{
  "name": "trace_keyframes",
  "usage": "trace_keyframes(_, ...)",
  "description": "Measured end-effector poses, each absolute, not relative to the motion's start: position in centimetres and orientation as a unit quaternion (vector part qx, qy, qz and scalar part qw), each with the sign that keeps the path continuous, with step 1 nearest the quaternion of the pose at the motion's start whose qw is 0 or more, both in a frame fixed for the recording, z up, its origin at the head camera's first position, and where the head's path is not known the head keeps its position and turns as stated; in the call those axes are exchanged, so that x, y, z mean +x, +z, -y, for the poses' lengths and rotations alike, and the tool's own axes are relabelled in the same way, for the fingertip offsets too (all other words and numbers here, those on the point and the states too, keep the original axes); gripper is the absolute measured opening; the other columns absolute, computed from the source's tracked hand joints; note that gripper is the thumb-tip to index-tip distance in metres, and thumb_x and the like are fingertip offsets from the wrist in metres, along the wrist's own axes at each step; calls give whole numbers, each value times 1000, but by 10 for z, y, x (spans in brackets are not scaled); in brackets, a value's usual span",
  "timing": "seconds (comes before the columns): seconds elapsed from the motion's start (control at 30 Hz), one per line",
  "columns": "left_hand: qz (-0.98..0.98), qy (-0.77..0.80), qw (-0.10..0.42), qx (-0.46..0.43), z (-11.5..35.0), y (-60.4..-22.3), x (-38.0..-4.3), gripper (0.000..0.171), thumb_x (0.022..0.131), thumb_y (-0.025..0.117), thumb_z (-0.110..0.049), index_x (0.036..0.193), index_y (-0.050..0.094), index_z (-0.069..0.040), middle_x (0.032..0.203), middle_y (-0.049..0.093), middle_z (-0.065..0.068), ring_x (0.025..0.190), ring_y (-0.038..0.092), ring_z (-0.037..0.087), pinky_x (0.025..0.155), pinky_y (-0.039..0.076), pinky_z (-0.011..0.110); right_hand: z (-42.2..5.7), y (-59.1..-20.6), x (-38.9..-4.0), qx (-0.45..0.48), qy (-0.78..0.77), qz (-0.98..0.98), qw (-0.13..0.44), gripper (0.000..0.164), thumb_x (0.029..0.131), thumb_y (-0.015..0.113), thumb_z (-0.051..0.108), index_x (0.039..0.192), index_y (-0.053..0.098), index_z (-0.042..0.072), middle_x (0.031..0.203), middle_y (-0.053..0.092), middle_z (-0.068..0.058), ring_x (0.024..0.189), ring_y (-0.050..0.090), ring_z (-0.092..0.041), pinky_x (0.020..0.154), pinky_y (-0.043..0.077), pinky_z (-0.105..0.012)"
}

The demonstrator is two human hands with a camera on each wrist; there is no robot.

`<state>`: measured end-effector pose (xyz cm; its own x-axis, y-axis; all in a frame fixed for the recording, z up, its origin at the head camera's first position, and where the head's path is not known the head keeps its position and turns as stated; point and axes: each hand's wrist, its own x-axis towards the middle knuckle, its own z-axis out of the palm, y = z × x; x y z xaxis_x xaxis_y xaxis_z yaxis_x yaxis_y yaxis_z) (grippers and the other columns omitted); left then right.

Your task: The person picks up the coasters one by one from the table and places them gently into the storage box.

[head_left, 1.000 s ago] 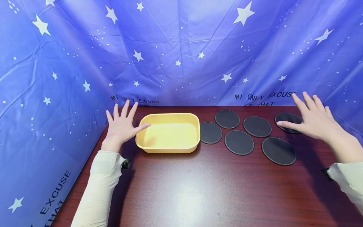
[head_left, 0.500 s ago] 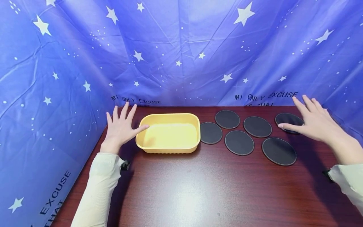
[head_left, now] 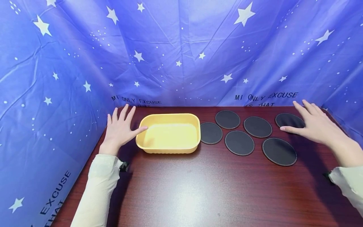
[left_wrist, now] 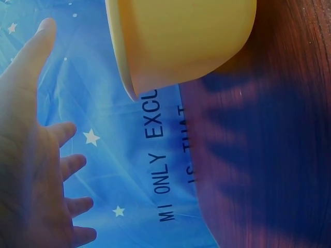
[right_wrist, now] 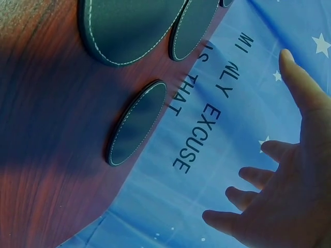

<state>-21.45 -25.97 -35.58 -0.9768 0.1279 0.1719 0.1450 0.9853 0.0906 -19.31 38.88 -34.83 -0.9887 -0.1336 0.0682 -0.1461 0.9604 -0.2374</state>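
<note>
A yellow rectangular basin (head_left: 168, 150) stands on the dark red wooden table at centre left. My left hand (head_left: 117, 130) hovers just left of it with fingers spread, the thumb overlapping its rim in the head view; the left wrist view shows the hand apart from the basin (left_wrist: 191, 41). Several round black coasters with stitched edges, such as the front one (head_left: 279, 151), lie flat to the basin's right. Above the far right coaster (head_left: 287, 120) floats my right hand (head_left: 320, 126), fingers spread and holding nothing. This hand partly covers that coaster, which shows whole in the right wrist view (right_wrist: 138, 124).
A blue cloth (head_left: 181, 56) with white stars and black lettering hangs behind the table and along both sides. The table's bare front part (head_left: 198, 189) reflects a bright light. Dark straps show under both pale sleeves (head_left: 99, 186).
Both hands have sunk slightly lower, the left shifting a little left and the right a little right. The basin and coasters stay where they were.
</note>
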Motion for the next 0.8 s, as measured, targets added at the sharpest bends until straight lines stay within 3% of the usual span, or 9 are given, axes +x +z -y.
trace_keyframes(0.53,987,-57,112,-103,266,-360,-213,95,84,61,-69,154,36,-10,158,33,20,147,26,43,120,20,63,-394,-355,-191,72,125,989,11,104,86,70,54,156,19,-3,158,10,-40,143,12,-63,103,19,-80)
trace_keyframes(0.8,985,-73,108,-113,269,-365,-210,91,85,62,-65,152,40,-7,155,38,21,146,32,40,122,21,59,-397,-362,-188,75,119,990,13,100,84,73,51,154,26,-4,156,17,-40,137,22,-65,101,24,-79)
